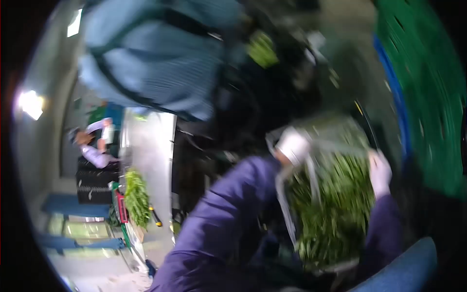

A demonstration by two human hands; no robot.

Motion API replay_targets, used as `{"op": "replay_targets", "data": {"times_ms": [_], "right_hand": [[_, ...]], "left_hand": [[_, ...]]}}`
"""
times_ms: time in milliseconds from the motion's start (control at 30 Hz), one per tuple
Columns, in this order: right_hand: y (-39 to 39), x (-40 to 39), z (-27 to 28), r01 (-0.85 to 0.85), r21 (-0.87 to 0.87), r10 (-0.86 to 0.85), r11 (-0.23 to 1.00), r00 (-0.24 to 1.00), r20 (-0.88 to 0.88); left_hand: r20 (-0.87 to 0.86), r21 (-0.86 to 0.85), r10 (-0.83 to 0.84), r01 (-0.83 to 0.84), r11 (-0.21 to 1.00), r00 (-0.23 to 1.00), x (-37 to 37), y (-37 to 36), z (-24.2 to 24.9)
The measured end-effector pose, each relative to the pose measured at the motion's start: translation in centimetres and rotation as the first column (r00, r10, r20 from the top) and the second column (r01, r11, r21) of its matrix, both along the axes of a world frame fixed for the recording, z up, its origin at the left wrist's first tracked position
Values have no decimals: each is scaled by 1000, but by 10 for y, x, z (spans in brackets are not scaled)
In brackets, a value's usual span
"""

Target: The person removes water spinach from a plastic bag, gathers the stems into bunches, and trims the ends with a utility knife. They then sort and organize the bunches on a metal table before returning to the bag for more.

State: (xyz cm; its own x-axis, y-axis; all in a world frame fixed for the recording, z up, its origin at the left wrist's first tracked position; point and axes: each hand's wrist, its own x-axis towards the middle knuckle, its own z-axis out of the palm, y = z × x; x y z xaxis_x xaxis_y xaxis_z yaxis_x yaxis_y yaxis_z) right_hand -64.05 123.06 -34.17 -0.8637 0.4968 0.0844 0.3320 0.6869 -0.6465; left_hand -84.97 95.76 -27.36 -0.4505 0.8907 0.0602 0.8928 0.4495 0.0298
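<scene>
A clear plastic bag [288,209] full of green leafy vegetables [333,209] lies in front of me, its pale edges running round the greens. My left hand [293,146], in a white glove, is closed at the bag's upper left edge. Its fingers are mostly turned away and blurred. At the upper right edge, my right hand [380,174], also gloved in white, pinches the plastic rim. Both arms wear purple sleeves.
The view is tilted and blurred. A person in a blue jacket [151,53] is close by at the top. Another person [92,146] works beyond a metal table [151,146] bearing a bunch of greens [137,199]. Green netting or sheeting [428,87] stands at right.
</scene>
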Motion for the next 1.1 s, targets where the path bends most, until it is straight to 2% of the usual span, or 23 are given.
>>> {"op": "replay_targets", "data": {"times_ms": [33,67,100,133,167,200,233,300,400,433,467,500,567,600,667,700,733,767,800,833,933,1000,1100], "right_hand": [[-2,0,15,-34,162,38,986,999,-21],[5,-1,10,-111,250,135,962,988,-80],[4,-7,17,-30,225,32,974,999,-3],[16,-11,3,68,264,-49,962,996,-81],[37,-15,3,-59,449,-18,892,986,167],[43,-14,0,-12,386,-21,923,996,82],[48,-11,-6,-55,440,-29,896,983,182],[52,-21,-11,-117,491,-30,863,959,281],[66,-11,-27,-22,103,26,994,999,-35],[77,-5,-31,-134,177,147,975,987,-65],[83,-3,-29,-236,255,270,938,957,-104],[65,8,1,16,-322,-44,946,996,-81],[47,27,17,-18,-250,-55,968,957,-283],[39,38,24,-39,-169,-46,985,880,-472],[-26,64,99,72,-477,-128,876,988,-85],[-42,80,95,68,-466,-48,882,997,56],[-65,100,83,61,-461,34,885,980,194],[-88,112,65,-65,-415,107,907,991,77],[-108,122,46,-188,-346,185,919,982,-41],[-123,135,36,-211,-304,243,929,967,71],[-147,185,5,-285,-227,359,931,825,436],[-154,201,12,-269,-188,326,945,831,450],[-157,198,22,-220,-175,275,960,859,432]], "left_hand": [[-46,-78,-137,133,988,990,-14,3,17],[-24,40,-178,179,983,984,-26,7,17],[-135,-145,-93,73,987,986,-29,18,19],[-224,-127,-126,99,987,967,-40,23,14],[-238,-180,-124,82,980,963,-60,24,-7],[-142,-185,-149,122,975,979,-71,26,-7],[-63,-147,25,-34,989,998,-89,27,-34],[-104,-69,28,-35,997,994,-72,48,-21],[-12,57,101,-100,993,995,-79,56,-39],[252,-62,323,-318,946,912,-56,67,-12],[369,39,311,-349,936,876,-47,59,-13],[463,148,283,-389,909,840,-53,46,-12],[494,296,79,-253,921,866,-105,0,-29],[273,487,183,-300,820,944,-65,-5,-6],[394,675,128,-381,631,910,11,-18,27],[515,671,33,-427,606,857,56,-25,41],[556,598,43,-435,674,830,102,-33,49],[554,454,88,-389,801,828,142,-42,55],[733,255,137,-456,853,666,183,-48,49],[871,14,232,-493,870,433,220,-52,38],[903,-425,207,-846,322,-376,310,-50,-21],[864,-471,-56,-844,257,-500,306,-51,-25],[800,-570,-70,-791,221,-596,297,-56,-34]]}}
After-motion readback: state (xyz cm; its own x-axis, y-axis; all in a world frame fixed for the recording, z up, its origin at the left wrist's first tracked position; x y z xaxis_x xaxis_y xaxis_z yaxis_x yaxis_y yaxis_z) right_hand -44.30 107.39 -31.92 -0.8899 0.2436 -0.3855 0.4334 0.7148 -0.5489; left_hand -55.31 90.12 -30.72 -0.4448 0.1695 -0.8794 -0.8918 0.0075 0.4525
